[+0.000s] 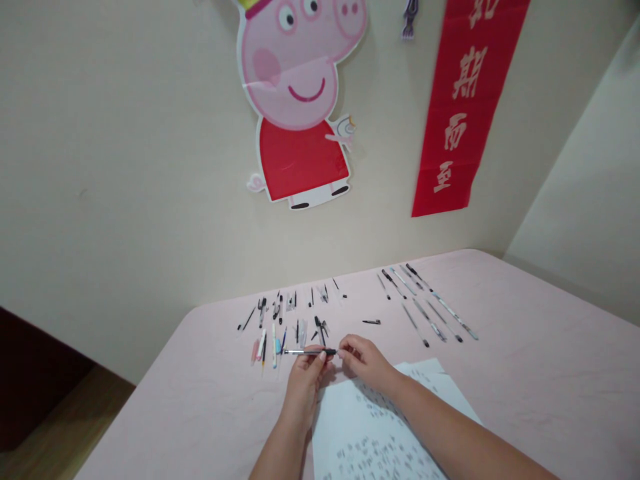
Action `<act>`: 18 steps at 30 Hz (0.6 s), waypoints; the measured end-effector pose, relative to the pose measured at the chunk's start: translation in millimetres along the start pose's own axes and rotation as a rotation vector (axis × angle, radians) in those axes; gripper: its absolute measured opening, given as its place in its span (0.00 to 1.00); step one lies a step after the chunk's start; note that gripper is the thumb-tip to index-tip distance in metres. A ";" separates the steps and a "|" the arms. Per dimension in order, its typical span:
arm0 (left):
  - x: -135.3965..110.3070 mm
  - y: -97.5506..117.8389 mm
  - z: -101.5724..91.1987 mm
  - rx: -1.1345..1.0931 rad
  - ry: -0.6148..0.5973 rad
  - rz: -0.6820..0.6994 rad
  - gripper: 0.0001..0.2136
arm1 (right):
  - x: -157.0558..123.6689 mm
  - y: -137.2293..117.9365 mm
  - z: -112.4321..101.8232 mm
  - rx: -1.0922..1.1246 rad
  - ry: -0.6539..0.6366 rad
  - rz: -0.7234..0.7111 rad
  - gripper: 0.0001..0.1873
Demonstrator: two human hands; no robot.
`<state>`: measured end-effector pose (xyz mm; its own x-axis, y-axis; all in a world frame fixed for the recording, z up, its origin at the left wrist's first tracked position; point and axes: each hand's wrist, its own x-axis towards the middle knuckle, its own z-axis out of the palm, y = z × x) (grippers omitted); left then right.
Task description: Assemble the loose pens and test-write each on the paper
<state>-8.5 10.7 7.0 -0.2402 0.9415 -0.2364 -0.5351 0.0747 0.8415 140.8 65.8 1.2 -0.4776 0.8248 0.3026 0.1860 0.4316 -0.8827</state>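
Observation:
My left hand (303,383) pinches a thin pen (310,351) with a clear barrel and a black grip, held level just above the pink table (525,373). At the pen's right end, the fingertips of my right hand (364,360) are closed on its tip. Both hands hover over the top edge of a white sheet of paper (380,427) covered in handwriting. Just beyond the hands lie several loose pen parts (295,313) and small coloured pens (265,347).
A row of several whole pens (425,303) lies at the table's far right. One short black piece (371,322) lies alone between the groups. Behind the table is a beige wall with a cartoon pig cutout (300,100) and a red banner (465,107).

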 end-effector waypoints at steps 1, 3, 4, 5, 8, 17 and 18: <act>0.0 0.1 0.3 -0.002 0.002 0.001 0.17 | 0.2 0.0 -0.4 -0.010 -0.007 -0.011 0.10; 0.2 0.2 0.7 -0.001 0.007 0.000 0.18 | 0.3 0.5 -0.8 -0.014 -0.016 -0.012 0.14; 0.3 0.1 0.9 -0.001 0.010 -0.002 0.18 | 0.2 1.1 -0.7 -0.005 -0.017 -0.003 0.14; 0.4 0.0 0.9 0.000 0.012 -0.001 0.18 | 0.1 1.9 -0.3 0.009 -0.015 0.010 0.13; 0.4 -0.7 0.5 -0.004 0.016 0.008 0.18 | -0.8 4.5 1.4 0.041 -0.002 0.045 0.05; 1.0 -0.8 0.1 -0.006 0.008 0.005 0.18 | 0.4 1.8 -0.1 -0.043 -0.019 -0.029 0.10; 1.4 -0.9 0.0 -0.008 0.008 0.005 0.18 | 0.1 1.8 -0.1 -0.041 -0.022 -0.024 0.09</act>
<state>-8.3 11.9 5.9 -0.2497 0.9390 -0.2363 -0.5407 0.0672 0.8385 141.2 66.7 -0.3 -0.5011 0.8059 0.3153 0.2091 0.4662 -0.8596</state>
